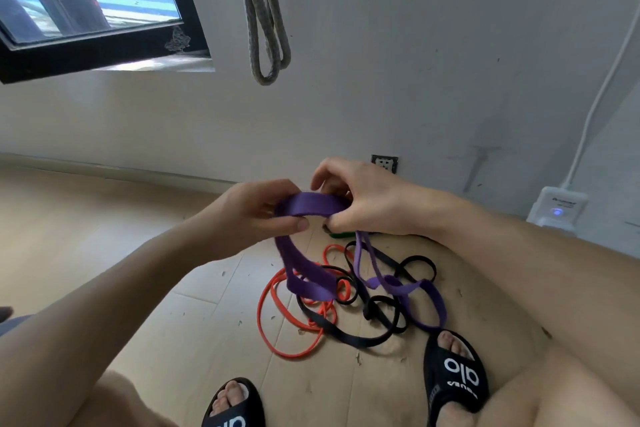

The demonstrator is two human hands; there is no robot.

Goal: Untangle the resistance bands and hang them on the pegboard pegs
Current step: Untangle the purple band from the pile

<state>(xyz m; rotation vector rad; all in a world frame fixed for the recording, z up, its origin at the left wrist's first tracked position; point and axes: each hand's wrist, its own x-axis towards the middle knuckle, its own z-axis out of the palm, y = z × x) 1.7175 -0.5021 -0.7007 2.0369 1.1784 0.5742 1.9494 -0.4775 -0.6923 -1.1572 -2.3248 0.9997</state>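
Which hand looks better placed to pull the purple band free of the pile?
Probably the right hand: the purple band runs from it down into the black band tangle. The left hand can hold the loop steady.

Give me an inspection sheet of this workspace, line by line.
Surface: pale wood floor, small debris flecks.
Job's things: purple band lifted, its lower part tangled with black band and orange band on the floor; green band mostly hidden; grey band hanging on the wall.
Clutter: nothing seen.
Hands: left hand and right hand both grip the purple band.
Cables: white cable to white device.
Surroundings: window, wall socket, sandals.
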